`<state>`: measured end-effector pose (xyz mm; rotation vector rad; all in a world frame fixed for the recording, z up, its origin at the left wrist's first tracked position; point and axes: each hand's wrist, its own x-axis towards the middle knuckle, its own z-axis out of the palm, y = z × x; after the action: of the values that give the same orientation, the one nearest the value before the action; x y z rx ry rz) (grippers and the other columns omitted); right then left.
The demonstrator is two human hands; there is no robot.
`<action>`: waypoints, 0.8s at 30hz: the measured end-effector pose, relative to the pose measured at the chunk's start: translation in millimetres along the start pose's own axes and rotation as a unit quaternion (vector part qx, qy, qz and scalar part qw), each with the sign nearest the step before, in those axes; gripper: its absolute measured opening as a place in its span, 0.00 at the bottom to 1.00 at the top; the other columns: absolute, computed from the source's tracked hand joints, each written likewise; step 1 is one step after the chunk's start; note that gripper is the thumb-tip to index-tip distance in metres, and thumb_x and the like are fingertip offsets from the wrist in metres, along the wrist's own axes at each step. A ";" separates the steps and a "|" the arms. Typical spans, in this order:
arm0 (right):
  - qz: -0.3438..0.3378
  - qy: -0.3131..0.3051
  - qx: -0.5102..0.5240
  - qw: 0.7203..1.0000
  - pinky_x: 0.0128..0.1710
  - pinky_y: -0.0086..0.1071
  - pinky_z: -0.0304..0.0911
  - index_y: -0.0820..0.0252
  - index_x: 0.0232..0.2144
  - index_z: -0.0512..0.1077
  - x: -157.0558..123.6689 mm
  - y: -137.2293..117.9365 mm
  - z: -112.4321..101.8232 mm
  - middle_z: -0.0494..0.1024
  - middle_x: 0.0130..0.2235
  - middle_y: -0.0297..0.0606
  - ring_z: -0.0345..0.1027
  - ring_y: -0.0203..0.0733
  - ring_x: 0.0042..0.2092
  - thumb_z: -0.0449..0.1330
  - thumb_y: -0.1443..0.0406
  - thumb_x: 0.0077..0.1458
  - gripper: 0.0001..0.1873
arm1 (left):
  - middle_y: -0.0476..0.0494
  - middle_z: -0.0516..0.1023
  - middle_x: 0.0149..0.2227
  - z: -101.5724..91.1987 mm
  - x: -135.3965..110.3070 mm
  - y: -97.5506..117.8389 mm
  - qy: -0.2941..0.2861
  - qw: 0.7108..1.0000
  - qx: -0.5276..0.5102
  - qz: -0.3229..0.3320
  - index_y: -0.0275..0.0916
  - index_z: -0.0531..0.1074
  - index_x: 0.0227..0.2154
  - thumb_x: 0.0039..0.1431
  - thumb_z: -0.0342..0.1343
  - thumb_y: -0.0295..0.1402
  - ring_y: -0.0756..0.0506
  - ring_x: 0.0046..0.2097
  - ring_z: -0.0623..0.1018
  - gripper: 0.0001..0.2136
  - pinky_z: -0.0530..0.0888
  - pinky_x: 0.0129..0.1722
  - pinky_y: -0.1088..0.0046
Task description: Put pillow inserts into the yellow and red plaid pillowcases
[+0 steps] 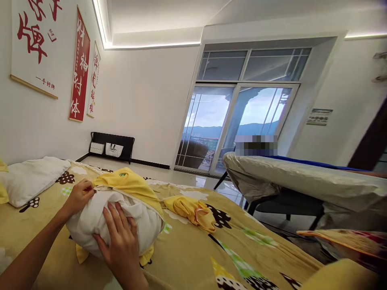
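Note:
A plump white pillow point(93, 217) lies on the bed, partly inside a yellow pillowcase point(133, 183). The case covers the pillow's far side, and some of its yellow cloth shows underneath. At the case's opening, the fingers of my left hand point(79, 197) pinch the edge near the pillow's upper left. My right hand point(121, 237) rests on the pillow's white front with its fingers spread, pressing into the soft surface. To the right of the pillow, apart from both hands, lies a crumpled yellow cloth point(190, 211).
A tan patterned sheet point(181, 249) spreads under everything. Another white pillow point(33, 177) lies at the left. Beyond the bed's right side stand a covered table point(302, 177) and a dark chair point(290, 203). A black rack point(121, 141) stands by the far wall, left of glass doors point(208, 117).

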<state>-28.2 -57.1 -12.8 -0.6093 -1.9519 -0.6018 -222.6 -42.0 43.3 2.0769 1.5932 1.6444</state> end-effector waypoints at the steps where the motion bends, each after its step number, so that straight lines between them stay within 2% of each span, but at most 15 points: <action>1: -0.007 -0.014 0.006 1.000 0.57 0.40 0.45 0.57 0.55 0.65 2.0 5.8 -0.7 0.70 0.57 0.41 0.58 0.49 0.60 0.56 0.56 0.56 0.25 | 0.49 0.69 0.28 0.9 0.0 -1.5 0.001 1.000 0.000 -0.005 0.38 0.65 0.23 0.52 0.48 0.32 0.49 0.33 0.69 0.06 0.66 0.35 0.74; 5: -0.009 -0.072 0.021 0.997 0.57 0.38 0.46 0.56 0.53 0.66 11.9 19.3 -4.6 0.69 0.57 0.40 0.56 0.47 0.61 0.55 0.64 0.53 0.24 | 0.52 0.65 0.24 6.0 2.1 -5.6 -0.034 0.998 -0.039 -0.045 0.38 0.63 0.22 0.49 0.49 0.31 0.51 0.29 0.65 0.04 0.62 0.30 0.76; 8: 0.029 -0.086 0.016 0.996 0.58 0.39 0.45 0.56 0.52 0.67 19.3 23.9 -4.9 0.69 0.57 0.40 0.55 0.47 0.61 0.54 0.68 0.50 0.25 | 0.55 0.62 0.24 3.5 6.6 -7.3 -0.115 0.982 -0.125 -0.077 0.38 0.62 0.26 0.45 0.51 0.30 0.52 0.28 0.63 0.04 0.60 0.28 0.77; 11: 0.069 -0.077 0.001 0.995 0.58 0.40 0.45 0.57 0.53 0.66 24.5 32.2 -0.9 0.69 0.57 0.40 0.57 0.46 0.60 0.53 0.71 0.49 0.27 | 0.54 0.60 0.24 -10.0 9.4 -7.4 -0.208 0.957 -0.177 -0.098 0.38 0.61 0.25 0.46 0.52 0.33 0.52 0.28 0.61 0.06 0.58 0.27 0.78; 13: 0.083 -0.068 -0.012 0.994 0.57 0.40 0.46 0.57 0.54 0.66 26.3 39.8 4.0 0.70 0.56 0.41 0.59 0.46 0.58 0.52 0.72 0.49 0.28 | 0.53 0.61 0.26 -21.6 8.0 -4.8 -0.254 0.947 -0.177 -0.084 0.38 0.61 0.23 0.47 0.52 0.36 0.51 0.30 0.62 0.08 0.60 0.29 0.77; 15: 0.096 -0.054 -0.030 0.993 0.56 0.40 0.46 0.58 0.55 0.66 26.5 45.9 10.1 0.71 0.55 0.42 0.61 0.46 0.56 0.52 0.72 0.50 0.28 | 0.51 0.65 0.31 -29.2 3.7 0.2 -0.284 0.948 -0.137 -0.039 0.38 0.65 0.26 0.45 0.56 0.38 0.49 0.34 0.65 0.09 0.63 0.34 0.76; 16: 0.103 -0.042 -0.043 0.993 0.56 0.41 0.47 0.58 0.55 0.66 25.8 47.3 13.5 0.71 0.55 0.43 0.61 0.47 0.55 0.52 0.72 0.52 0.27 | 0.50 0.66 0.34 -30.0 1.0 3.0 -0.280 0.954 -0.103 -0.014 0.38 0.67 0.29 0.44 0.58 0.37 0.48 0.37 0.66 0.11 0.64 0.36 0.76; 18: 0.110 0.008 -0.085 0.990 0.55 0.42 0.48 0.58 0.54 0.67 22.6 45.3 20.5 0.71 0.54 0.46 0.61 0.49 0.55 0.51 0.71 0.54 0.24 | 0.50 0.68 0.36 -25.0 -4.3 7.4 -0.236 0.971 -0.021 0.012 0.39 0.68 0.31 0.44 0.60 0.36 0.48 0.39 0.67 0.11 0.64 0.38 0.76; 21: 0.056 0.135 -0.124 0.982 0.54 0.42 0.48 0.55 0.53 0.69 13.9 31.6 28.0 0.74 0.48 0.44 0.63 0.48 0.53 0.53 0.72 0.56 0.22 | 0.51 0.68 0.29 -7.3 -8.9 5.5 -0.111 0.989 0.099 -0.001 0.39 0.65 0.27 0.50 0.52 0.30 0.49 0.32 0.67 0.02 0.61 0.32 0.76; 22: 0.031 0.155 -0.109 0.981 0.54 0.42 0.48 0.55 0.53 0.69 11.1 25.7 29.0 0.75 0.47 0.44 0.63 0.48 0.53 0.54 0.70 0.56 0.22 | 0.51 0.68 0.27 -1.2 -9.5 2.5 -0.067 0.988 0.136 -0.009 0.40 0.64 0.26 0.51 0.50 0.28 0.49 0.30 0.67 0.01 0.60 0.30 0.75; 24: -0.007 0.125 -0.050 0.991 0.55 0.44 0.47 0.55 0.55 0.67 7.5 15.9 28.9 0.73 0.51 0.45 0.59 0.52 0.57 0.57 0.63 0.55 0.23 | 0.51 0.69 0.25 8.7 -10.5 -5.0 0.024 0.981 0.190 -0.028 0.40 0.63 0.24 0.51 0.47 0.26 0.49 0.28 0.67 0.04 0.58 0.28 0.75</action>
<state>-39.9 -25.4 -15.4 -0.5542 -1.7007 -0.7520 -218.4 -42.8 29.5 2.1377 2.1049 1.4754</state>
